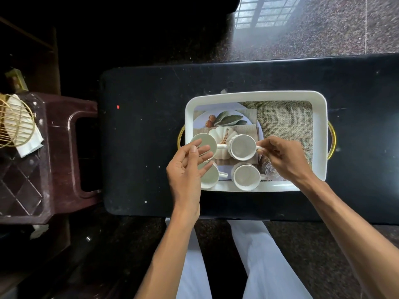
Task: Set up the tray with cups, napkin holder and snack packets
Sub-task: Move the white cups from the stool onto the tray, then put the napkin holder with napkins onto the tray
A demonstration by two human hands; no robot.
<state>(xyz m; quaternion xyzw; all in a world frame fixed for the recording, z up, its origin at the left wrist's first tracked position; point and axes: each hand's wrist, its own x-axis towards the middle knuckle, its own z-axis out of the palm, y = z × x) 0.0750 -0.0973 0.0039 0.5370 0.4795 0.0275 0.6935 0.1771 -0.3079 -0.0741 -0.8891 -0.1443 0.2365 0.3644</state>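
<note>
The tray (320, 134), white with gold handles at both short ends, sits on the black counter (151, 137) straight in front of you. 4 white cups stand in its left half, all mouth up: a back left cup (205, 142), a back right cup (242, 147), a front left cup (210, 176) and a front right cup (246, 177). Your left hand (187, 169) hovers over the 2 left cups with its fingers spread and loosely curled, gripping nothing; it hides much of the front left cup and the near edge of the back left one, and you cannot tell whether a fingertip touches either rim. Your right hand (282, 157) pinches the handle of the back right cup between thumb and fingertips, covering most of that handle. The tray floor carries a printed picture of a white pumpkin (220, 133), leaves and burlap; the cups cover its lower part. Something small and clear, like glass (271, 170), lies by your right wrist, too hidden to name. At the far left, on a maroon plastic stool (58, 147), a gold wire napkin holder (15, 124) with white napkins is cut off by the frame edge. No writing can be read anywhere. No snack packets can be made out.
</note>
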